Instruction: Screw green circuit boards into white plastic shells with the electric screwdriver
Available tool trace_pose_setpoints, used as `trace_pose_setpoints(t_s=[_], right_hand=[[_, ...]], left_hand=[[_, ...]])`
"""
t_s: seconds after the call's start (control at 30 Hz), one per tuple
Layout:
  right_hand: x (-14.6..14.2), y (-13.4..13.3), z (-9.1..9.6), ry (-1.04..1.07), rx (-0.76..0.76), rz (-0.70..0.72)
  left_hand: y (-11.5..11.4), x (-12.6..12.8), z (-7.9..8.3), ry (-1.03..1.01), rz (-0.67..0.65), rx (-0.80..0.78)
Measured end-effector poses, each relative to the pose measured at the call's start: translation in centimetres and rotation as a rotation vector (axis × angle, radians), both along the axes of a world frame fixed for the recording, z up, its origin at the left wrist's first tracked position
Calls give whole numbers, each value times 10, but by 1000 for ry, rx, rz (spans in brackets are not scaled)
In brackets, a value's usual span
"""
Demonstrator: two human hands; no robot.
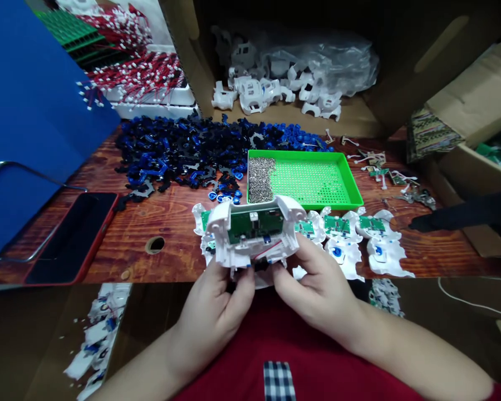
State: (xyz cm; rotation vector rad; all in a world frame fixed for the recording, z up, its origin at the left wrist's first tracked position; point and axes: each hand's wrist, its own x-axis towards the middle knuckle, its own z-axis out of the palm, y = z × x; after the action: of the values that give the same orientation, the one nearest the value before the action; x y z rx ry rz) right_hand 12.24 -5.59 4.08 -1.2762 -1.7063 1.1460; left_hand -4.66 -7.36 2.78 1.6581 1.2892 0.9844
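Observation:
Both my hands hold a white plastic controller shell (pixel 254 231) with a green circuit board (pixel 256 223) inside it, just above the table's front edge. My left hand (pixel 217 306) grips the shell's lower left side, fingers closed around it. My right hand (pixel 317 284) pinches the lower right side with thumb and fingers. Red and blue wires show at the shell's bottom edge. A row of similar white shells with green boards (pixel 350 234) lies on the table to the right of the held one.
A green tray (pixel 317 178) holds a heap of small screws (pixel 261 178). Blue and black plastic parts (pixel 179 153) are piled behind. A cardboard box with white shells (pixel 275 89), red wires (pixel 137 67), a phone (pixel 70 236), and a black tool (pixel 463 214) at right.

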Motion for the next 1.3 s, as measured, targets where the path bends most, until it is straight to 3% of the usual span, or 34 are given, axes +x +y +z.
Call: trace_pose_setpoints(t_s=[0.23,0.63,0.87,1.1,1.3], right_hand=[[2,-2,-3,74,-93,48],[0,-7,1,-134,162,118],[-1,-5,-5,-118,32,48],[-4,0,-13,108,-148,56],[-3,1,-8,149,-234,117]], left_hand=[[2,6,-1,-197,-34,-137],[-2,9,-6,-318,75,-101],[0,12,-3,-373,80,-239],[5,11,-1,-468,104,-385],[8,11,0,-586,130,-419]])
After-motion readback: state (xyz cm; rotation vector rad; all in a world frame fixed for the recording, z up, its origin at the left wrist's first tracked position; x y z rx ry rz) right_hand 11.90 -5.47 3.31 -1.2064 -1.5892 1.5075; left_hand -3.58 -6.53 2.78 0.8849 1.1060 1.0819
